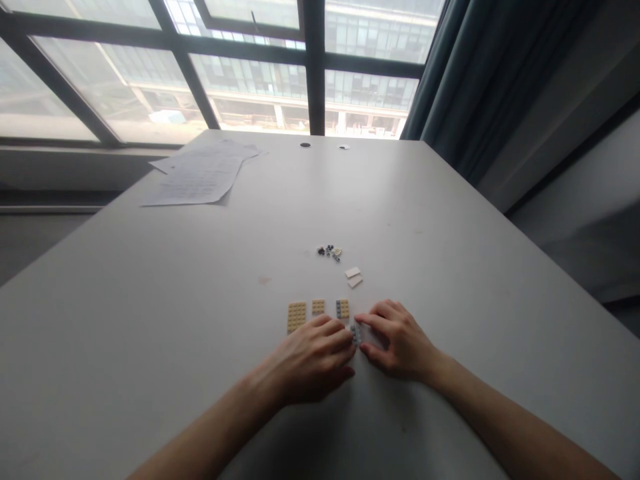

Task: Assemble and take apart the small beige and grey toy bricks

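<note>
A small grey studded piece [355, 335] lies between my two hands near the front of the white table. My right hand [397, 339] grips its right side between thumb and index finger. The fingers of my left hand [320, 353] are bent together at its left side; whether they hold anything is hidden. Just beyond my left hand lie a tan studded plate [297, 316] and a smaller tan plate [318, 307]. A tan and grey plate [343, 309] sits beyond the gap between the hands.
Two white flat tiles [353, 273] lie farther back, with a pile of tiny dark and white parts [330, 252] behind them. Printed papers [200, 175] are spread at the back left of the table [150, 300]. Windows and a dark curtain [465, 87] stand beyond.
</note>
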Demonstrator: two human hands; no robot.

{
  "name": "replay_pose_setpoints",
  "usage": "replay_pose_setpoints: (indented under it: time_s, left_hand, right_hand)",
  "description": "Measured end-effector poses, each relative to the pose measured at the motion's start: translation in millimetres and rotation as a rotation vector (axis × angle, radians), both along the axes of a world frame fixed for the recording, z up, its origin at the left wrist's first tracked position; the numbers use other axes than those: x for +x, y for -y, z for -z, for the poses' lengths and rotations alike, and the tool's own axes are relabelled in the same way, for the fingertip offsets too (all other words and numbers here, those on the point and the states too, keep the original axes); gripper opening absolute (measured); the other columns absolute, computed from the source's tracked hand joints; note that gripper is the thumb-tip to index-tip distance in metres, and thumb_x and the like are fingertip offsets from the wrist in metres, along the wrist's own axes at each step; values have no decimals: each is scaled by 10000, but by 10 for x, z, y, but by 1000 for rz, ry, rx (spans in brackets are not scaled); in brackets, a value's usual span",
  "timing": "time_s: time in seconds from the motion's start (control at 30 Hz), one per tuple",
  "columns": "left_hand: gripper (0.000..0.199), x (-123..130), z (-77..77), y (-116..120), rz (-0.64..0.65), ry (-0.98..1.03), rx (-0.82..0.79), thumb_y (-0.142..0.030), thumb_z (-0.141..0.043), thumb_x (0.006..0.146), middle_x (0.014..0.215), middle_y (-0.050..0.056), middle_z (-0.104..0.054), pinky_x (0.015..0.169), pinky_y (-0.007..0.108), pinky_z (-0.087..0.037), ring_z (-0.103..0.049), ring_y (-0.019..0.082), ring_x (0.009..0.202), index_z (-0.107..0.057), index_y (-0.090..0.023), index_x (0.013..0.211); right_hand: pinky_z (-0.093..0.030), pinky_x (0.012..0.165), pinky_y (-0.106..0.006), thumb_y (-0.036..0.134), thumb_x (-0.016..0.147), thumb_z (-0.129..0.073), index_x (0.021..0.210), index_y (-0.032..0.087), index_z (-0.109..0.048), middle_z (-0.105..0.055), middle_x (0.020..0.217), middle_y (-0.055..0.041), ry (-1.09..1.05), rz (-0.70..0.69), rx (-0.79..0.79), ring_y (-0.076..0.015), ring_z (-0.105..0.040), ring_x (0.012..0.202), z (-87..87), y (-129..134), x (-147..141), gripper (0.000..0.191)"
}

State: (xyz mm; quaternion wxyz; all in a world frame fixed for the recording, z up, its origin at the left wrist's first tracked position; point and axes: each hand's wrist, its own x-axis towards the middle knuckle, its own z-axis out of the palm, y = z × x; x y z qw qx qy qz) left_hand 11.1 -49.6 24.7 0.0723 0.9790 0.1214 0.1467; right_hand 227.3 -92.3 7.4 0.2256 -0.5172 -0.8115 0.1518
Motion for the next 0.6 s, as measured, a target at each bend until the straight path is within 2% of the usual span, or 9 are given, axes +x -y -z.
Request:
replay_pose_setpoints:
  time_s: [0.27, 0.6]
  left_hand:
    - [172, 4, 12, -6, 7, 10, -8, -278, -532, 874, 848, 67, -611, 741, 339, -430, -540, 195, 809, -592, -154, 977]
    - [165, 12, 10, -5, -1, 28, 0, -269, -509, 883, 832, 70, -612, 751, 329, -447, -557, 191, 818, -594, -159, 973]
  right_hand:
    - [-403, 847, -396, 292, 774, -644, 1071, 203, -641, -602, 930, -63, -16, 11, -4, -225, -523, 894, -10, -2, -9, 310]
    - [-397, 855, -393, 288, 788, -637, 1086, 211, -637, -603, 938, -66, -2, -17, 2, -228, -512, 912, 4, 4, -1, 308]
